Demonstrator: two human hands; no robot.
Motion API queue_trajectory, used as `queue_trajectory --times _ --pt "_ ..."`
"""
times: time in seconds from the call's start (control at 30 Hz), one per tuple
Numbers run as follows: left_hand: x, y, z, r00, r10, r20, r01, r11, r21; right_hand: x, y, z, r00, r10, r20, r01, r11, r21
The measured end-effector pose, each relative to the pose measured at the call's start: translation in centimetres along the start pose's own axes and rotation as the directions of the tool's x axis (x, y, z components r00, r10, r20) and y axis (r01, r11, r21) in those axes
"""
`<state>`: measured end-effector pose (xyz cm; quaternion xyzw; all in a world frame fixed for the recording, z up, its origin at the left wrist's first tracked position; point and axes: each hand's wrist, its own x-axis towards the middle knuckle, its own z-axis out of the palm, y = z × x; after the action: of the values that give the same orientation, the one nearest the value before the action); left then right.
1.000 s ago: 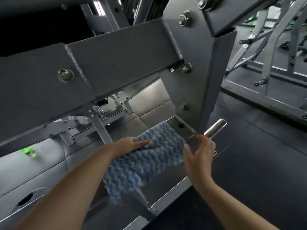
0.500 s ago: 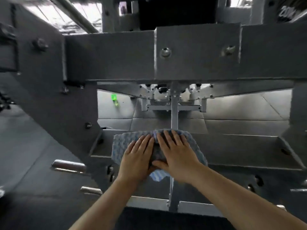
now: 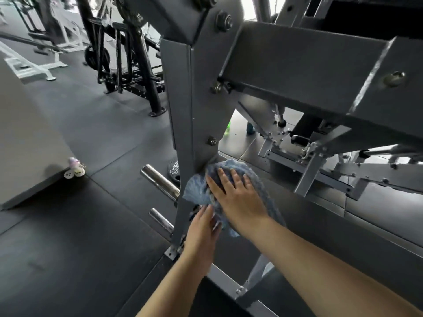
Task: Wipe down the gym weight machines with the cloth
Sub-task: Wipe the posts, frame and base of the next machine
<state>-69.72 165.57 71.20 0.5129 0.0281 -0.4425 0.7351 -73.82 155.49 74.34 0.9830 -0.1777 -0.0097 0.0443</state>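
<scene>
cloth (image 3: 196, 191) moved to upright (image 3: 183, 110); right hand (image 3: 238, 197) flat on it, left hand (image 3: 201, 232) seemingly flat.

R hand (image 3: 235, 197) covers the cloth's (image 3: 196, 191) middle. L hand (image 3: 202, 227) fingertips tucked under cloth edge, grip unclear. Machine frame (image 3: 297, 65) cut off top & right. Background racks (image 3: 119, 53) blurred. Small item (image 3: 74, 171) on floor too small to ID.

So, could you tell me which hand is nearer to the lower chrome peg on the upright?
Left. The left hand sits just right of the lower chrome peg, touching the cloth. The right hand presses the cloth farther right and higher.
</scene>
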Motion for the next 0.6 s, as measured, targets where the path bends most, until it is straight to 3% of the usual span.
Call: queue_trajectory --times 0.13,0.27,0.4,0.5,0.6 --pt "2.0 1.6 1.0 0.963 -0.179 0.200 0.213 0.964 -0.160 -0.8 -0.8 0.2 0.993 0.101 0.054 -0.102 0.995 0.002" --pt "4.6 1.6 1.2 0.917 -0.123 0.379 0.226 0.944 -0.242 0.0 0.3 -0.4 0.987 0.093 0.128 -0.103 0.992 0.076" --pt "6.2 1.1 1.0 0.841 -0.058 0.537 0.286 0.892 -0.350 1.7 0.0 -1.7 0.959 0.176 0.222 -0.219 0.957 0.189" --pt "5.4 1.3 1.2 0.918 -0.047 0.395 0.159 0.953 -0.256 2.1 -0.1 -1.4 0.967 0.167 0.195 -0.195 0.972 0.134" --pt "3.9 0.9 0.7 0.993 -0.013 0.119 0.028 0.992 -0.125 2.3 0.4 -1.1 0.969 0.185 0.161 -0.211 0.965 0.157"
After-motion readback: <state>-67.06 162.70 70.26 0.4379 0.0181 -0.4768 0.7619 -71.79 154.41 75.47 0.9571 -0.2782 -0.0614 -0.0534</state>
